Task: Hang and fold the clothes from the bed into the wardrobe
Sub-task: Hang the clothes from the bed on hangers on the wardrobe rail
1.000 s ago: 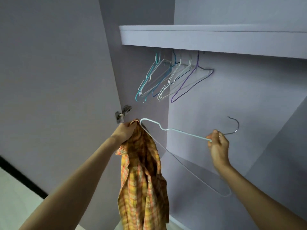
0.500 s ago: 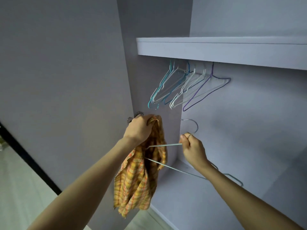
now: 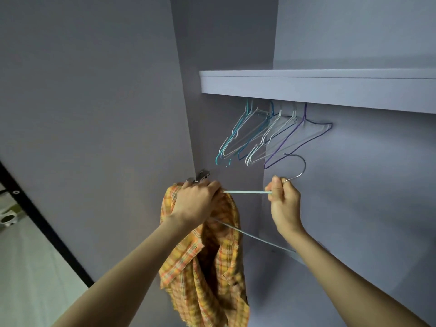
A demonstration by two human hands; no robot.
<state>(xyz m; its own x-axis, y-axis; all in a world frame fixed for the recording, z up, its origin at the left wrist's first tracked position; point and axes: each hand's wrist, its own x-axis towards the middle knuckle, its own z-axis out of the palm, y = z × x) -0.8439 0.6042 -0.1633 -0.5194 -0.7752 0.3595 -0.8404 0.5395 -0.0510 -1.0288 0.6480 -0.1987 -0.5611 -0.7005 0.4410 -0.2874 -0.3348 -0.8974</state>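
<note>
While the left hand (image 3: 195,201) bunches the orange plaid cotton shirt (image 3: 212,267) at its collar, the right hand (image 3: 284,201), at its three o'clock, clamps the pale-blue wire hanger (image 3: 246,192) at the neck, apparently to thread one shoulder inside.

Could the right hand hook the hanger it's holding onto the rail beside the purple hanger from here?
Probably yes. The right hand grips the light blue hanger at its neck, hook up, just under the purple hanger. Nothing hangs right of that one. The left hand holds the plaid shirt on the hanger's arm.
</note>
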